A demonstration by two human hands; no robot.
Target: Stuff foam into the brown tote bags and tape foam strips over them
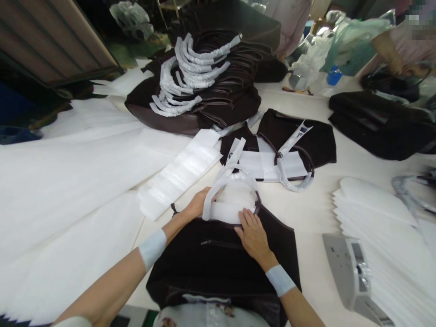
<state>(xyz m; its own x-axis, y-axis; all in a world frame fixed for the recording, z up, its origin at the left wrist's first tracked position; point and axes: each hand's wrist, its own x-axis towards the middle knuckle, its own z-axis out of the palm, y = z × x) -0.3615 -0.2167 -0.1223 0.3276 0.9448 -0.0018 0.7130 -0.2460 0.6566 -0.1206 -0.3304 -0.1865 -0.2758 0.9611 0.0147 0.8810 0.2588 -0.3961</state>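
A black handbag lies in front of me, its opening away from me and a zipper across its upper side. White foam wraps its handle, and a white foam sheet shows at the opening. My left hand is closed at the left side of the wrapped handle, its fingertips partly hidden behind it. My right hand lies flat, fingers stretched out, over the bag's top edge and the foam sheet. A white tag strip stands up beyond the handle.
Beyond lie another dark bag, a foam stack and a pile of bags with wrapped handles. White sheets cover the left. A grey dispenser and more foam sheets sit at right. A co-worker's hands handle a bag.
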